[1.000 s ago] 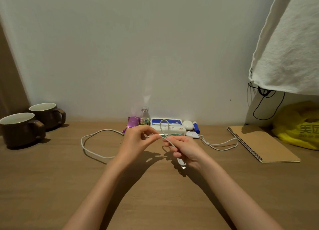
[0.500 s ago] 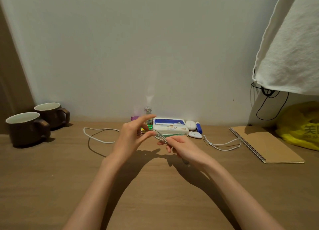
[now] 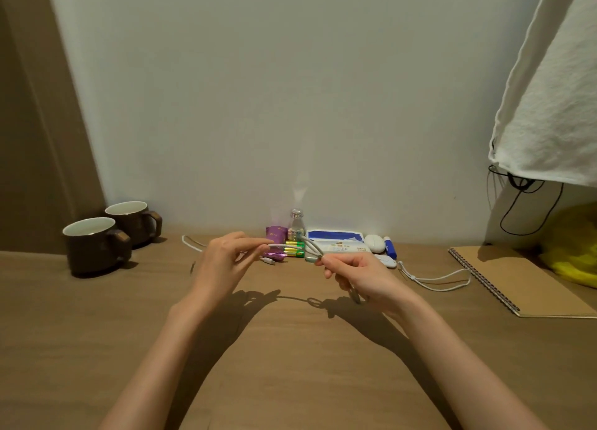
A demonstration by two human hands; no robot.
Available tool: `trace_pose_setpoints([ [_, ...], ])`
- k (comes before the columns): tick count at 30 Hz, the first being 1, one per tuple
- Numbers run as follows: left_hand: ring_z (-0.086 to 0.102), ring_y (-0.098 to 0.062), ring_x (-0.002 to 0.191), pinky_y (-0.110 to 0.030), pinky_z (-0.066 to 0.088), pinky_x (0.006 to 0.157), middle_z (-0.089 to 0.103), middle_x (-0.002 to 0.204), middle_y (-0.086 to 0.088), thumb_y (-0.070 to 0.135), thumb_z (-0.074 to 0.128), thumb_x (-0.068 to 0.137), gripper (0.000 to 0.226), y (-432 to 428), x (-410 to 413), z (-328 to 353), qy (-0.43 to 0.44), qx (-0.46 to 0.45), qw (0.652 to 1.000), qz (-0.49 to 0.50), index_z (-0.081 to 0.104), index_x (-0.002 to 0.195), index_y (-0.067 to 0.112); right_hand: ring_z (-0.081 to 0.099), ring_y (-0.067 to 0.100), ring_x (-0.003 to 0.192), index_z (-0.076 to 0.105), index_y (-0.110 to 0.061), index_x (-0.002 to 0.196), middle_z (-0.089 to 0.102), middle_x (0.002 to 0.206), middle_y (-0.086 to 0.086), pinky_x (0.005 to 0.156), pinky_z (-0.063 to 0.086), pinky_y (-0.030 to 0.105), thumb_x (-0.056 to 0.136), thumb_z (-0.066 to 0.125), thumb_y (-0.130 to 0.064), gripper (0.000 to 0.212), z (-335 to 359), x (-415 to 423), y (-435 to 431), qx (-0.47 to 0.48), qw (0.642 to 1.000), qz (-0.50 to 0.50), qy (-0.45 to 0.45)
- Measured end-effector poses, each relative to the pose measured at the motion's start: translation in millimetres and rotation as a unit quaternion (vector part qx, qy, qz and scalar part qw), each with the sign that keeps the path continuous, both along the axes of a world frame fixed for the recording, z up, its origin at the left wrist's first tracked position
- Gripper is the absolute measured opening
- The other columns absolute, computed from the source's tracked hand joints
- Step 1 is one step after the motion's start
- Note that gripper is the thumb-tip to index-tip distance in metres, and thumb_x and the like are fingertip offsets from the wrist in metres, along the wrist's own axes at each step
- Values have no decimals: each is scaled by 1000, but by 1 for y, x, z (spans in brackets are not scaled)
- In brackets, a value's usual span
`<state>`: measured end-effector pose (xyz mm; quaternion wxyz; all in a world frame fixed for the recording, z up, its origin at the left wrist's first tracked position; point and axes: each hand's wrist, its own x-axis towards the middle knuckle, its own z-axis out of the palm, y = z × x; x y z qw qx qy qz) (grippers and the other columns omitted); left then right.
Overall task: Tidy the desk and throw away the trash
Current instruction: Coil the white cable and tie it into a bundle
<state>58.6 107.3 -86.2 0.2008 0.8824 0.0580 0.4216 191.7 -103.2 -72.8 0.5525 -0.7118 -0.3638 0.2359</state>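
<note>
Just before the batteries (image 3: pixel 295 253), my left hand (image 3: pixel 223 263) and right hand (image 3: pixel 361 277) each pinch the cable (image 3: pixel 286 245) — its loop, apparently loose, could spring open — or the trailing end drag those batteries.

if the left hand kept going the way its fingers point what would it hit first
Probably the purple foil wrapper, then the green-and-yellow batteries beside it: the left hand, pinching the thin white cable, points right toward them. Depth is unclear.
</note>
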Motion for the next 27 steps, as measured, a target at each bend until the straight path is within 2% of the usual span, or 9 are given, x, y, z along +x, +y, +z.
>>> trace_pose_setpoints([
  [2, 52, 1, 63, -20, 41, 54, 59, 69, 16, 41, 55, 82, 30, 3, -10, 6, -9, 11, 1000, 16, 74, 99, 26, 46, 7, 61, 74, -15, 83, 65, 64, -14, 51, 40, 11, 92, 58, -28, 23, 1, -7, 6, 16, 1000, -11, 24],
  [5, 57, -9, 71, -35, 50, 59, 68, 79, 4, 43, 51, 83, 35, 6, -23, 15, -6, 34, 998, 59, 73, 102, 23, 53, 4, 62, 72, -5, 100, 67, 70, -5, 57, 47, 12, 91, 60, -20, 21, 4, -14, 13, 77, 990, -25, 113],
  [8, 59, -8, 70, -32, 49, 58, 68, 77, 8, 41, 55, 86, 28, 5, -32, 25, -5, 40, 995, 92, 73, 101, 25, 57, 6, 65, 70, -1, 102, 67, 76, 3, 63, 53, 17, 91, 60, -16, 21, 9, -17, 16, 115, 973, -23, 200],
  [10, 55, 1, 59, -20, 41, 54, 67, 71, 13, 37, 61, 86, 17, -4, -32, 31, -16, -20, 996, 86, 74, 93, 29, 60, 9, 67, 70, 0, 102, 68, 78, 5, 64, 56, 20, 91, 61, -15, 21, 14, -20, 15, 134, 957, -15, 255],
  [13, 43, -1, 43, -15, 32, 46, 69, 62, 9, 31, 64, 86, 11, -21, -26, 39, -41, -211, 976, 22, 74, 82, 30, 63, 11, 69, 72, -2, 96, 68, 77, 6, 67, 59, 25, 91, 61, -16, 19, 22, -25, 14, 155, 941, -13, 300],
  [16, 33, -5, 36, -15, 28, 38, 71, 65, 3, 24, 62, 89, 16, -38, -23, 41, -35, -345, 937, -37, 76, 82, 20, 64, 13, 73, 74, -7, 90, 69, 77, 4, 79, 58, 29, 91, 61, -18, 18, 25, -34, 13, 161, 956, -29, 242],
  [19, 37, -7, 34, -15, 29, 35, 73, 73, -5, 25, 60, 91, 22, -52, -19, 36, -1, -368, 927, -70, 75, 87, 9, 65, 12, 80, 74, -14, 92, 72, 84, 1, 83, 55, 28, 92, 59, -19, 16, 27, -44, 11, 160, 977, -59, 131],
  [23, 37, -2, 42, -19, 30, 46, 72, 70, -3, 28, 57, 92, 25, -66, -12, 20, 39, -294, 951, -85, 76, 83, 13, 68, 1, 71, 74, -18, 94, 73, 74, -10, 62, 53, 14, 90, 61, -22, 14, 28, -49, 7, 145, 985, -91, 0],
  [27, 46, 3, 49, -12, 32, 49, 69, 71, 8, 27, 54, 94, 21, -80, -10, 12, 77, -180, 979, -59, 73, 88, 20, 69, 14, 79, 75, -26, 83, 75, 79, 3, 72, 57, 25, 88, 66, -27, 10, 26, -48, 7, 97, 989, -95, -53],
])
